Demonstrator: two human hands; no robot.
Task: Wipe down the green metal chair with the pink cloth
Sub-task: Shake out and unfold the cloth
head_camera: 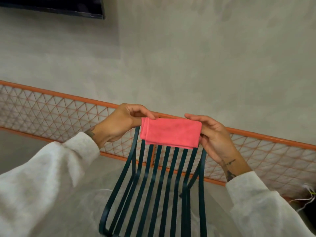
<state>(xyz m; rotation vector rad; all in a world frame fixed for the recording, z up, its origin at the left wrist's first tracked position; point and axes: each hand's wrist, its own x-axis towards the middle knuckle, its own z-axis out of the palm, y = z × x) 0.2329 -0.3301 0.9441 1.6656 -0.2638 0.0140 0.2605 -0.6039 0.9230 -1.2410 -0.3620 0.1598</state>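
The pink cloth is folded into a rectangle and hangs over the top of the green metal chair's slatted back. My left hand pinches the cloth's upper left corner between thumb and fingers. My right hand pinches its right edge. The chair's dark green slats run down from under the cloth toward the bottom of the view. The chair's top rail is hidden by the cloth.
An orange wire-mesh fence runs behind the chair along a grey concrete wall. A dark screen hangs at the top left. White cables lie at the right edge. The floor is grey.
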